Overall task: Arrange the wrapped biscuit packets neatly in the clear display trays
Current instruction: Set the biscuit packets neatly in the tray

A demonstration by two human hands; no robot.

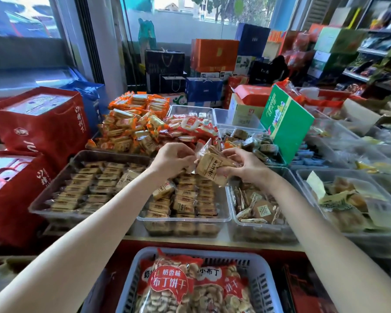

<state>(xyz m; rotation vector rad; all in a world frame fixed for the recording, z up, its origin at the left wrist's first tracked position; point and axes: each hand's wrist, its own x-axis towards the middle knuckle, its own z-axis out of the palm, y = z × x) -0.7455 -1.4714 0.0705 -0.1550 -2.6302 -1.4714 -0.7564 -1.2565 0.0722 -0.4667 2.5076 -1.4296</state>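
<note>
While both hands are raised above the display, they share a small bunch of tan biscuit packets (212, 167), held over the far edge of the middle tray (183, 220); I can make out at least two packets in the bunch, and the exact number cannot be told. The right hand (242, 164) has its grip closed round the bunch from the right, fingers curled under and thumb on top. The left hand (173, 158) pinches the crinkled wrapper edge at the bunch's left side with curled fingers.

Three clear trays sit in a row along the worktop's near edge. The left tray (41, 206) carries flat rows of brown packets, too many to count. The middle tray is stacked with the same tan packets, one (163, 189) of which is tilted out of line. The right tray (239, 224) holds larger brown packets standing on edge.

Behind the trays lies a heap of orange packets (131, 123) and, beside it, a pile of red and white packets (192, 129). A green box (284, 123) leans against the trays at the right. Two red bags (38, 123) stand at the left. In the foreground a grey basket (266, 283) holds three red bags of small round biscuits (172, 288), between the forearms.
</note>
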